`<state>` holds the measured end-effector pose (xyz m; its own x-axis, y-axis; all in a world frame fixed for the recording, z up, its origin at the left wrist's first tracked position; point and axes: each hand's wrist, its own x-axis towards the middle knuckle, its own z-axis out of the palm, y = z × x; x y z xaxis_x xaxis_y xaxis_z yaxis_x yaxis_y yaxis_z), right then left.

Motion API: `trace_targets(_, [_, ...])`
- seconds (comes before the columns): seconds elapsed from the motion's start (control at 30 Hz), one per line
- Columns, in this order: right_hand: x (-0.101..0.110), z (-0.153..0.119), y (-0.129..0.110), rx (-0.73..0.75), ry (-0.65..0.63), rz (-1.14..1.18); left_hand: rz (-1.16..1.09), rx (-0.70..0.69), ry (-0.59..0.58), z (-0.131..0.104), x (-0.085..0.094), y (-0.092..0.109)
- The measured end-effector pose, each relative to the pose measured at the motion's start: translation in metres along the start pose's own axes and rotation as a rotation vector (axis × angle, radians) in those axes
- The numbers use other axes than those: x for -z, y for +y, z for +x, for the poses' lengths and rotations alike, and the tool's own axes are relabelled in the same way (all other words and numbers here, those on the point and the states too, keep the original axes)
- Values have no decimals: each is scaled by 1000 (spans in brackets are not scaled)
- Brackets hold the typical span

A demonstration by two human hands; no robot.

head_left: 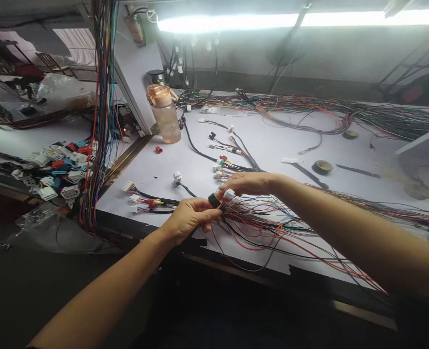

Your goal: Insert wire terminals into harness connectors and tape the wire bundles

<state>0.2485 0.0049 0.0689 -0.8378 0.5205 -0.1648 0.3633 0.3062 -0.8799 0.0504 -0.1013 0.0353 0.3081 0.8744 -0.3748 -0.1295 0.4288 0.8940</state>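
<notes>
My left hand [188,218] is closed on the wire harness, its thumb and fingers pinching the bundle near the table's front edge. Over the same spot, my right hand [248,182] bends down with its fingers closed on a small roll of black tape [213,199]. White connectors [229,195] stick up just beneath the right hand. From there the harness's loose wires [258,220], red, black, blue and green, fan out to the right. Taped branches with white connectors [128,187] extend left of my left hand. The right fingertips are partly hidden.
A water bottle [166,116] stands at the back left, near a hanging wire bundle [103,97]. More wires [301,104] run along the table's rear. Tape rolls [322,167] lie at right. Connectors [59,165] are heaped on the left surface. A lamp [229,22] glows above.
</notes>
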Motion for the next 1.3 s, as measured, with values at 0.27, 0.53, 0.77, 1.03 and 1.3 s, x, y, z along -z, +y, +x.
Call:
trace_targets(0.27, [2, 29, -47, -305, -144, -275, 17, -70, 155, 2, -18, -1])
trace_targets(0.53, [-16, 22, -80, -159, 56, -731, -102, -80, 258, 2, -20, -4])
trace_targets(0.77, [-61, -18, -80, 220, 264, -970, -127, -210, 315, 4, -17, -11])
trace_targets(1.03, [-108, -43, -45, 250, 575, -503, -115, -239, 266, -4, -18, -8])
trace_targets(1.3, [-102, -43, -34, 125, 595, -97, -127, -181, 187, 0, -3, -10])
